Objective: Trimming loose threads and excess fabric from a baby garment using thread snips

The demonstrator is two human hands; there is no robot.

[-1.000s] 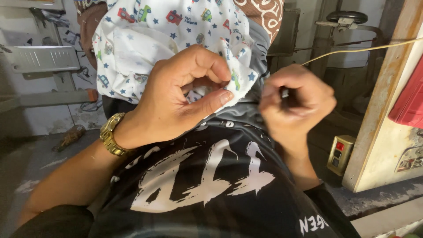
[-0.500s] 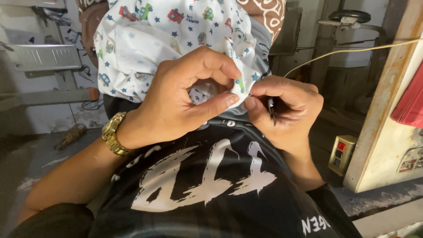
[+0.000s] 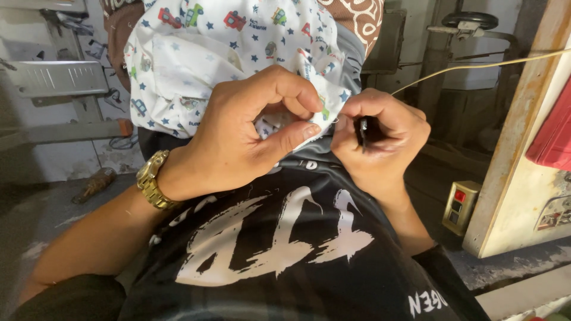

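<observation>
Printed cloth: edge pinched in left hand; right hand, touching just beside it, grips a small dark tool pointed at the cloth.

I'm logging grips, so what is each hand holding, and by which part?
Left hand pinches the white printed cotton cloth at its lower edge. Right hand grips a small dark tool around its middle.
</observation>
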